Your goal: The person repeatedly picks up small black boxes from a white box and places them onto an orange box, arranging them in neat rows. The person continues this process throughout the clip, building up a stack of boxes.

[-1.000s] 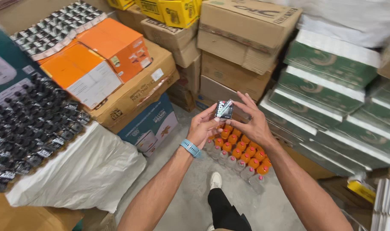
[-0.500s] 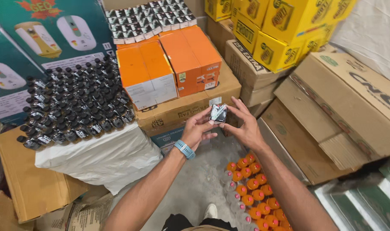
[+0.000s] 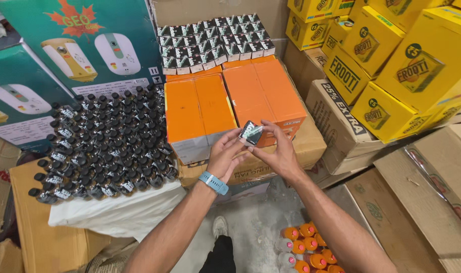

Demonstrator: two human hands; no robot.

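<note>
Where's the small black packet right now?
In the head view, the packet sits mid-frame, pinched between the fingertips of the left hand and right hand, in front of the orange boxes.

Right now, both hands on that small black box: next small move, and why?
Probably carry the small black box forward toward the stacked matching black boxes behind the orange cartons. Left hand and right hand pinch it between fingertips above the cartons; its look matches that stack.
</note>
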